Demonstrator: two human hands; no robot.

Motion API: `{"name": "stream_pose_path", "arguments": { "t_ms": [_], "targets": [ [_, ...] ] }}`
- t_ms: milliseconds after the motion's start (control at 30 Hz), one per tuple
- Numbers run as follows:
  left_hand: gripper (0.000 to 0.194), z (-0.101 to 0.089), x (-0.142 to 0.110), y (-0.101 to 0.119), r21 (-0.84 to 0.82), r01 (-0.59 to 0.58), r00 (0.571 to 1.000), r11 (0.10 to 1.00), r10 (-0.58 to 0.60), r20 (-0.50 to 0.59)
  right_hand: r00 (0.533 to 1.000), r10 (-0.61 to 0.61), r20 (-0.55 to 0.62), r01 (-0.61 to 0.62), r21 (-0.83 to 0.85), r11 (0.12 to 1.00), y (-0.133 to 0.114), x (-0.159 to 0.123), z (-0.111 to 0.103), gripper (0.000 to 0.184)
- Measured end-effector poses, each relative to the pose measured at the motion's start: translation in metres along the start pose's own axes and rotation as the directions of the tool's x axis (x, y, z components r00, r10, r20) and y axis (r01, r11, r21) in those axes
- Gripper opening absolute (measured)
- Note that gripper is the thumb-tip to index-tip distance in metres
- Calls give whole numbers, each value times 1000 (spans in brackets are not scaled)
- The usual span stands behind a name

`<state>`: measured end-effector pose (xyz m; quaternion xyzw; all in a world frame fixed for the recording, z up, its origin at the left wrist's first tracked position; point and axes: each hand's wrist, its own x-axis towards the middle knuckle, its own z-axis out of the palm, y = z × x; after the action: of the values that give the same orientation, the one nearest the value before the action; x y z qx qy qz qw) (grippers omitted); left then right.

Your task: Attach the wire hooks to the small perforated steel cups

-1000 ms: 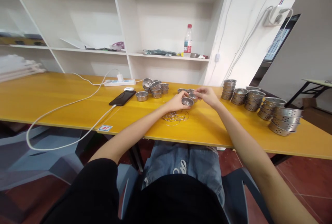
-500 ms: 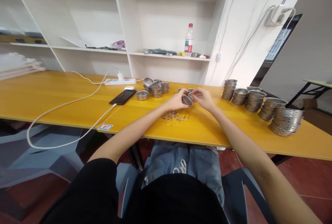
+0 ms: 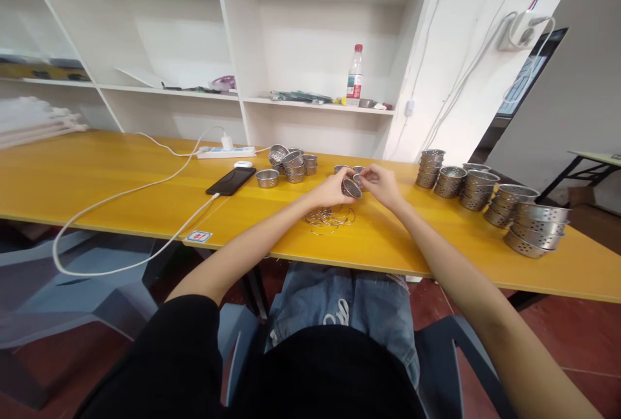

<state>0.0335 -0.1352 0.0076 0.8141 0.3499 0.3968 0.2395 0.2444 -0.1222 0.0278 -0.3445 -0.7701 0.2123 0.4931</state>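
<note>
My left hand (image 3: 334,190) is closed around a small perforated metal strainer cup (image 3: 352,188), tilted above the table. Close by on the right, my right hand (image 3: 380,181) has its fingertips pinched together at the far side of that cup; what they hold is too small to make out. Just behind both hands stand two more metal cups (image 3: 358,169), partly covered by the fingers. Below the left wrist lies a loose pile of thin wire rings (image 3: 332,217) on the yellow table (image 3: 388,238).
Stacked perforated cups (image 3: 478,187) line the table's right side. Another cluster of cups (image 3: 294,163) sits left of my hands. Further left are a phone (image 3: 231,181), a white cable (image 3: 97,202) and a power strip (image 3: 226,152). A bottle (image 3: 354,76) stands on the shelf behind.
Almost nothing differs. The whole view has shifted slightly, and both hands stay at the tilted strainer cup.
</note>
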Motion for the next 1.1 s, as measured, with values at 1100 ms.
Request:
{"name": "stream_pose_path", "arguments": {
  "t_ms": [1100],
  "targets": [
    [75,-3,1,-2,50,-9,1000,999,9,-11,959,-256,122,284,-368,885,6,5,-13,27]
  ]
}}
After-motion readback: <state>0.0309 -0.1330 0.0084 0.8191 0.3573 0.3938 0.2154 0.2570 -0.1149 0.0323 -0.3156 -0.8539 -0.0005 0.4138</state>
